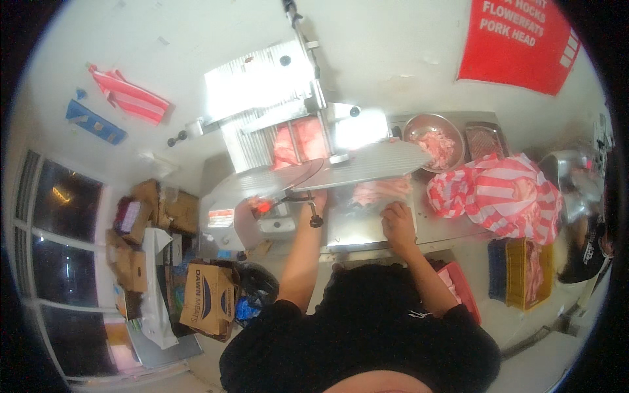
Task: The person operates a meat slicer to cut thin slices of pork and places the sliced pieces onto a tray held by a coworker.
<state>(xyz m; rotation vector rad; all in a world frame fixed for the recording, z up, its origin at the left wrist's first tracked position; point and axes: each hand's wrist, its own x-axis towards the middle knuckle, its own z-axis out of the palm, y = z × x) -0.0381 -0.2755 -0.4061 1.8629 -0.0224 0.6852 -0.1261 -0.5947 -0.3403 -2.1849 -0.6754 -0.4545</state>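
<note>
A metal meat slicer (pixel 229 226) stands in front of me, with a block of pink raw meat (pixel 288 147) on its ridged carriage. My left hand (pixel 316 198) reaches under the slicer's grey plate, beside a black knob; its fingers are hidden. Pale pink slices of meat (pixel 383 190) lie on a metal tray (pixel 357 226) below the plate's right part. Near the tray's right edge, just by the slices, is my right hand (pixel 398 224). Its fingers are curled, and whatever they may hold does not show.
Right of the slicer are a steel bowl (pixel 449 126) of meat pieces, a tray of meat (pixel 485 141) and red-and-white striped bags (pixel 504 196). A yellow crate (pixel 540 288) with meat stands at the lower right. Cardboard boxes (pixel 203 295) and a black bag (pixel 262 281) are at the left.
</note>
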